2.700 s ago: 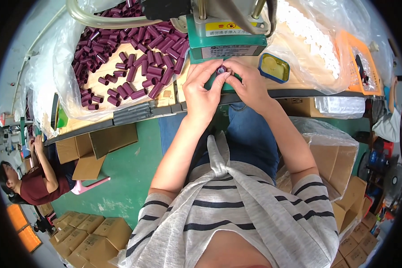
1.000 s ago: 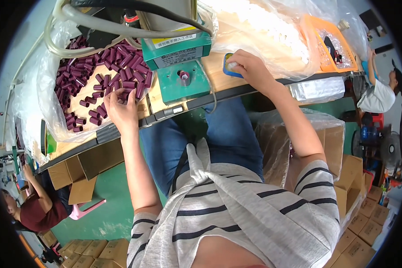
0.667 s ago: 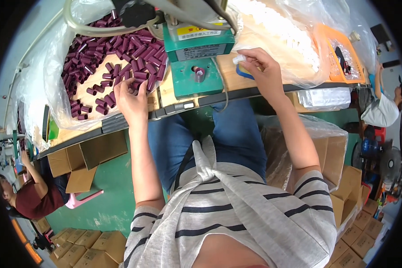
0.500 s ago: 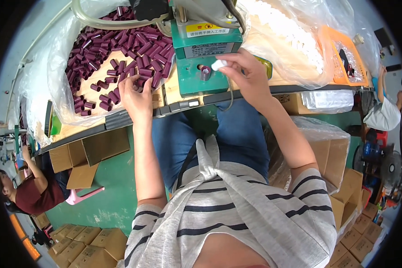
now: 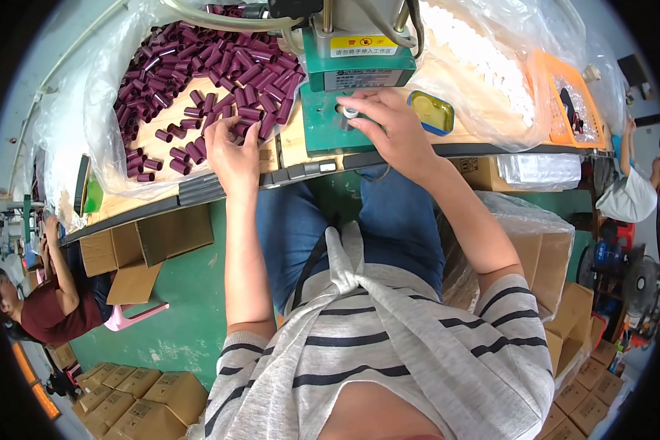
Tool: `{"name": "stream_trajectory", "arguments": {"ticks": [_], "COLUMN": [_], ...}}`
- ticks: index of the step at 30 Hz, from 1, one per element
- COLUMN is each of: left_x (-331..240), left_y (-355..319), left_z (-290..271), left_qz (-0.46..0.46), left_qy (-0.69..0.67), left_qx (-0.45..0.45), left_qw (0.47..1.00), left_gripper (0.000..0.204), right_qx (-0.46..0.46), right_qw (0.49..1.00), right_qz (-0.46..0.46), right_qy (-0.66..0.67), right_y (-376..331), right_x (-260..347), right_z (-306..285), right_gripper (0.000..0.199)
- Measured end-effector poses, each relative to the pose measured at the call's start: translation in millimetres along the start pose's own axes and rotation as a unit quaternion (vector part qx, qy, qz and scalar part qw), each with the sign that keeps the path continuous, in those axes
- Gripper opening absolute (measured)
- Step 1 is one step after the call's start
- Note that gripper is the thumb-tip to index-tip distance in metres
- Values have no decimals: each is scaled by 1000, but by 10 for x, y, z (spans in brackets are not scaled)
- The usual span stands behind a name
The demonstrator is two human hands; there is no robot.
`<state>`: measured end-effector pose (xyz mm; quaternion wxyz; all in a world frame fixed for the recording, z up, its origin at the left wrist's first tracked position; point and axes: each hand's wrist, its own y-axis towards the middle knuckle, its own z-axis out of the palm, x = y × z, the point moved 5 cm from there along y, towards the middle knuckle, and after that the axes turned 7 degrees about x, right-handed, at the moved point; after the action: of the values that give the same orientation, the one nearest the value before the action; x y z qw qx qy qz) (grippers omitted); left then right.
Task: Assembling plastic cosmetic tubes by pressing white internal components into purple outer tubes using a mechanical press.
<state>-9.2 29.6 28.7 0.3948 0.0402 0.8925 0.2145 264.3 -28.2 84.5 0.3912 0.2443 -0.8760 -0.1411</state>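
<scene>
My left hand [image 5: 231,147] reaches into a heap of short purple tubes [image 5: 198,81] lying on clear plastic, and its fingers pinch one tube at the heap's near edge. My right hand [image 5: 389,128] holds a small white cap [image 5: 350,112] over the round socket on the base of a green press machine [image 5: 356,81]. A small blue-rimmed tin [image 5: 430,111] sits just right of that hand.
A clear bag of white caps [image 5: 484,59] and an orange tray [image 5: 572,103] lie to the right on the bench. Cardboard boxes [image 5: 557,286] stand by my right side and on the green floor. Other people sit at the far left [image 5: 48,308] and far right [image 5: 627,194].
My right hand moved from the blue tin to the press socket with a white cap. My left hand stayed at the purple tubes, pinching one.
</scene>
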Motion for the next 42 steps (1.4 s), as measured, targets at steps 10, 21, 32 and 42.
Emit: {"name": "stream_trajectory", "arguments": {"ticks": [10,21,32,42], "left_x": [-12,-10,-39,-12], "left_y": [64,16,41,25], "left_z": [-22,-36,-43,-21], "left_qz": [23,21,33,14], "left_qy": [-23,-46,-26,-57], "left_qx": [-47,-57,-58,-47], "left_qw": [998,997,997,997], "left_gripper": [33,30,29,29], "right_qx": [-190,-217,-214,-107], "right_qw": [972,955,965,985], "right_qz": [121,187,131,96], "right_qy": [65,76,78,-98], "right_y": [-646,-1013,-721,-66], "right_x": [-166,-188,-162,-215], "right_z": [-166,-325,-90,293], "right_gripper": [24,19,20,31]}}
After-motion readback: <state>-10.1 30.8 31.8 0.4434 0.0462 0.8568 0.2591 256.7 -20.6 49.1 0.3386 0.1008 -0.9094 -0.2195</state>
